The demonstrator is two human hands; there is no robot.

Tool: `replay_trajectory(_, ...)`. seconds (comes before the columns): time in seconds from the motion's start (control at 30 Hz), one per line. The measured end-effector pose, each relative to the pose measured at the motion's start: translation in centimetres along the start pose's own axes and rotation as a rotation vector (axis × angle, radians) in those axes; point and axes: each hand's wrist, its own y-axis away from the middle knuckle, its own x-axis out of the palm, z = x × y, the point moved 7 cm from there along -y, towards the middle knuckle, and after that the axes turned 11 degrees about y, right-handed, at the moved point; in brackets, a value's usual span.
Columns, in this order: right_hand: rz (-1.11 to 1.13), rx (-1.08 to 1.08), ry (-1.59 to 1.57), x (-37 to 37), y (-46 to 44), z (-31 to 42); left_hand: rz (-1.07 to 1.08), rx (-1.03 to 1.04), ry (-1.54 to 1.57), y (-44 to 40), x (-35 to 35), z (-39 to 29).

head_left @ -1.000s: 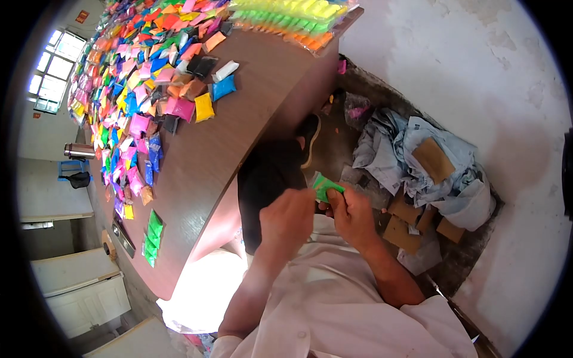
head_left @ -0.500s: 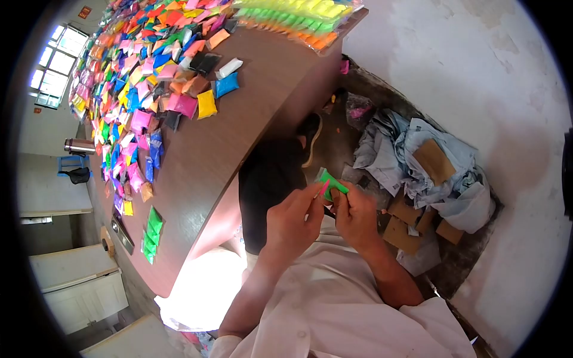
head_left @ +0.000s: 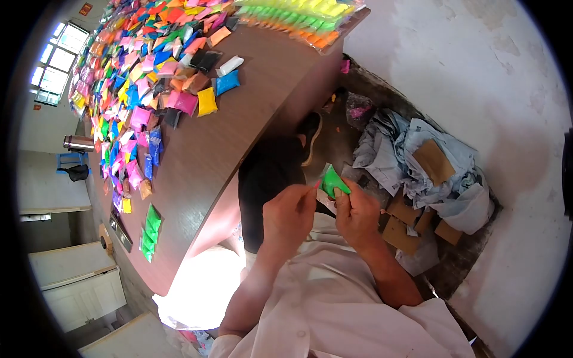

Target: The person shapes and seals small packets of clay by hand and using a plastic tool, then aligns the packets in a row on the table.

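Observation:
In front of my chest, my right hand (head_left: 359,218) pinches a small clear packet with bright green filling (head_left: 333,180) by its lower edge. Close beside it is my left hand (head_left: 290,216), its fingers curled together around a thin pink item (head_left: 317,184) whose tip shows next to the packet. Most of that item is hidden in the fingers, so its kind is unclear. On the table to the left lies a strip of joined green packets (head_left: 151,232).
The brown table (head_left: 200,155) carries a large heap of colourful packets (head_left: 140,77). Strips of yellow, green and orange packets (head_left: 304,21) lie at its far corner. Crumpled grey bags (head_left: 427,155) and cardboard pieces (head_left: 401,234) fill the floor at right. A metal flask (head_left: 79,143) stands at left.
My left hand has drawn slightly left, and the pink item has moved away from the packet's middle. More of the green packet shows, now more upright in my right hand.

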Motion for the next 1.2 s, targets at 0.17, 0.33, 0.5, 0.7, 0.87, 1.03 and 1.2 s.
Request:
replay_trajectory(0.17,-0.012,-0.058,0.053,-0.1,-0.3,0.3,0.052,0.021,0.027,0.1,0.6,-1.4)
replay_trajectory(0.33,-0.013,-0.047,0.084,0.0,-0.1,0.1,0.075,-0.001,-0.017,0.1,0.6,-0.6)
replay_trajectory(0.5,-0.003,-0.050,0.076,0.2,-0.3,0.1,0.095,0.048,-0.018,0.4,0.9,-1.8)
replay_trajectory(0.7,-0.016,-0.059,0.083,0.3,-0.4,0.3,0.062,0.090,-0.061,0.3,0.9,-1.0)
replay_trajectory(0.87,0.000,-0.057,0.068,0.3,-0.5,0.5,0.028,0.135,-0.112,0.4,0.8,-1.3)
replay_trajectory(1.03,0.013,-0.084,0.107,0.3,-0.5,0.6,-0.002,0.245,-0.276,-0.1,0.0,-1.9)
replay_trajectory(1.2,0.056,-0.074,0.108,0.5,-0.1,0.4,0.048,0.263,-0.301,-0.2,-0.1,-2.7)
